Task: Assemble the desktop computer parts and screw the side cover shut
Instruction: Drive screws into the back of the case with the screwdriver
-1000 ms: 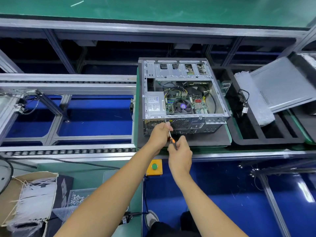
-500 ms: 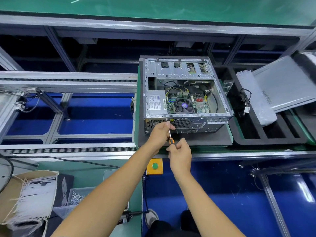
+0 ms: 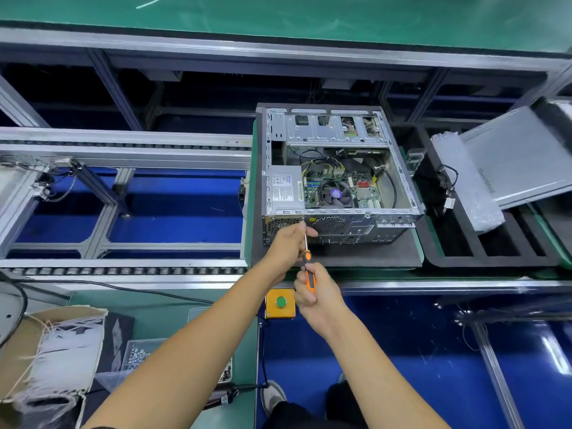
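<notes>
— On the dark foam pad [image 3: 337,258], seen from the head camera, what lies there?

— An open computer case [image 3: 337,174], on its side, with the inside facing up. The motherboard [image 3: 337,188] with its round fan is visible, a grey power supply [image 3: 286,188] sits at the case's left, and a drive cage [image 3: 331,128] at the far end. The pad rests on a green surface [image 3: 418,275] at the conveyor line.

— And the hands?

— The right hand [image 3: 320,297] has its fingers curled round the orange handle of a screwdriver [image 3: 307,264]. The shaft runs up and away, and its tip meets the near rear panel of the case, just left of the round fan grille [image 3: 329,224]. The left hand [image 3: 291,241] is up by the tip, thumb and fingers pinching the shaft against the panel.

— Where is the side cover?

— Off the case. A grey metal panel [image 3: 520,159] lies tilted on a black compartment tray [image 3: 495,252] to the right, well apart from the case, with a clear plastic bag [image 3: 464,181] beside it.

— Anything nearer?

— A yellow box with a green button [image 3: 280,303] just below the hands. At lower left, a cardboard box of white ties [image 3: 58,351] and a clear tub of screws [image 3: 136,357].
</notes>
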### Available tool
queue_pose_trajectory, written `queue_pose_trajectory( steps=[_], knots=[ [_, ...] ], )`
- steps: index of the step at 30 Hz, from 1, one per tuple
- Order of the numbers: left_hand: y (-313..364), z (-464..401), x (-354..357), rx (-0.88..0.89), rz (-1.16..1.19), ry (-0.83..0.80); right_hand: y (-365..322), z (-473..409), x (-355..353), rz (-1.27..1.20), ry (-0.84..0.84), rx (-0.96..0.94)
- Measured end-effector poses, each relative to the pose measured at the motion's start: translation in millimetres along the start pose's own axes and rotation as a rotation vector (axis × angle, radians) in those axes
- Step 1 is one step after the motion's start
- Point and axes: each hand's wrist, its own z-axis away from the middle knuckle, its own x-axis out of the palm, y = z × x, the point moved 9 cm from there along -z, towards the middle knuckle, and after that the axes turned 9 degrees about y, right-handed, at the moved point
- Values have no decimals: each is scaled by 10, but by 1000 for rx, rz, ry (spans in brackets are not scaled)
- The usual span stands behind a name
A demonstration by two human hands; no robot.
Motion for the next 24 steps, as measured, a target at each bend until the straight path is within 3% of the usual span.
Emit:
queue_pose_trajectory(
  steps=[1, 3, 7, 9, 10, 11, 13, 14, 16, 18, 21, 23, 24],
  knots=[
    [-3, 11, -9, 5, -1, 5, 97, 19, 43, -113, -57, 147],
    [20, 9, -26, 46, -24, 43, 74, 25, 43, -9, -28, 84],
    [29, -16, 4, 72, -52, 67, -430, 208, -74, 754, 365, -730],
    [20, -37, 15, 66, -70, 41, -523, 247, -58, 896, 418, -901],
    [28, -44, 12, 66, -78, 25, -513, 158, -95, 802, 357, -815],
    [48, -51, 6, 67, -84, 10, -437, 17, -121, 575, 244, -604],
    [81, -65, -10, 71, -88, 4, -83, -56, 22, 55, -36, -8],
    [93, -68, -21, 74, -87, 13, -3, -33, 66, -36, -94, 132],
    [113, -66, -39, 84, -84, 41, -7, -32, 58, 100, -68, 86],
    [119, -65, -33, 94, -90, 51, -141, -10, -36, 381, 72, -192],
    [103, -89, -3, 78, -104, 42, -355, 104, -152, 606, 290, -605],
    [77, -95, -2, 58, -110, 28, -398, 92, -152, 613, 294, -664],
    [58, -94, -6, 51, -105, 9, -355, 33, -143, 517, 234, -575]
  ],
)
